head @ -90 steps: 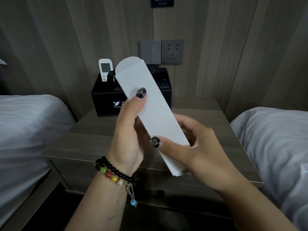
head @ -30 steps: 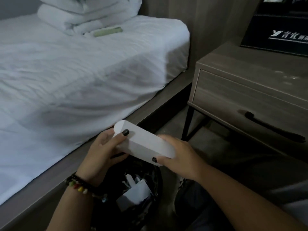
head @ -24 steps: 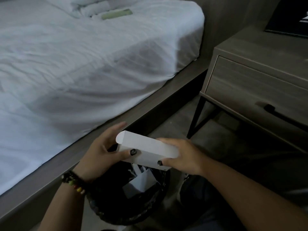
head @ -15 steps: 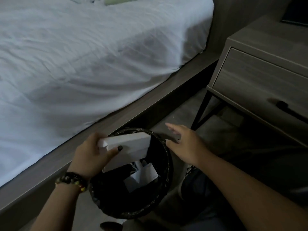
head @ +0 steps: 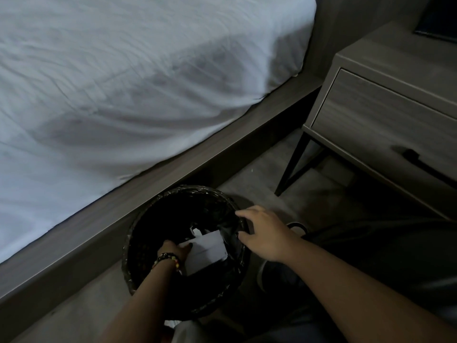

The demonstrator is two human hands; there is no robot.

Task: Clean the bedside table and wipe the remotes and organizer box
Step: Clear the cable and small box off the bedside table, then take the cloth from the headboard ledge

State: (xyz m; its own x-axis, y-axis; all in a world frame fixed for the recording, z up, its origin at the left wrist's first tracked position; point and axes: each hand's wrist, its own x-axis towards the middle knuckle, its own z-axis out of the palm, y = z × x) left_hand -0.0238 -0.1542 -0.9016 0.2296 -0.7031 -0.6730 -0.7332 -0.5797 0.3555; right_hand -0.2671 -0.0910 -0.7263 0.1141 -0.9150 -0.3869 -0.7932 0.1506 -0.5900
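A black round waste bin (head: 148, 229) lined with a black bag stands on the floor beside the bed. My left hand (head: 174, 250), with a beaded bracelet at the wrist, reaches down inside it and grips a white paper box (head: 206, 250) at its left end. My right hand (head: 265, 233) rests on the bin's right rim with fingers spread, touching the bag. A scrap of white paper (head: 196, 231) lies deeper in the bin. The bedside table (head: 385, 70) stands at the upper right; only a black corner of the organizer box (head: 437, 21) shows on it.
A bed with a white sheet (head: 123, 82) and a wooden frame (head: 173, 174) fills the left. The table's drawer has a black handle (head: 420, 164) and thin black legs (head: 289, 167). Grey floor lies between bed and table. My dark trouser leg (head: 371, 243) is at lower right.
The view swung from the bedside table down to the bin. My right hand let go of the white box and moved to the rim; my left hand lowered the box into the bin.
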